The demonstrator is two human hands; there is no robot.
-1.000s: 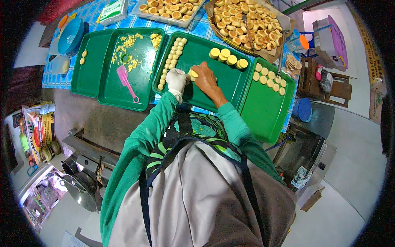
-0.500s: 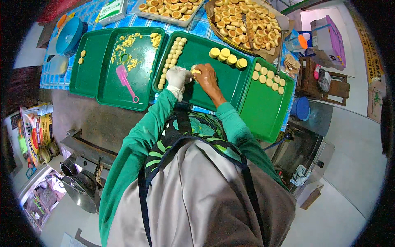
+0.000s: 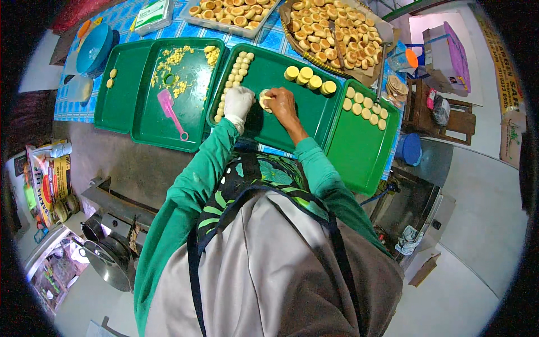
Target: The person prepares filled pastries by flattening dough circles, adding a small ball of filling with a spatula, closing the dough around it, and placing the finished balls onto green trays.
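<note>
My left hand (image 3: 240, 103), in a white glove, is closed beside the rows of small pale dough balls (image 3: 242, 64) along the left side of a green tray (image 3: 272, 67). Its curled fingertips are hidden, so I cannot tell whether a ball is in them. My bare right hand (image 3: 283, 106) has its fingers closed on the right edge of a flattened pale dough round (image 3: 264, 100), low over the same tray. Several thick yellow discs (image 3: 305, 75) stand in a short row at the far right of this tray.
Another green tray (image 3: 359, 157) on the right bears pale flat rounds (image 3: 358, 108). To the left, a tray (image 3: 146, 126) holds yellow crumbs and a pink scoop (image 3: 170, 112). Browned cakes (image 3: 337, 31) fill a wide basket and a plastic box (image 3: 193, 19) at the back.
My left hand has moved away from my right, to the left and up to the dough balls. The right hand stays almost in place, with the round now showing flatter.
</note>
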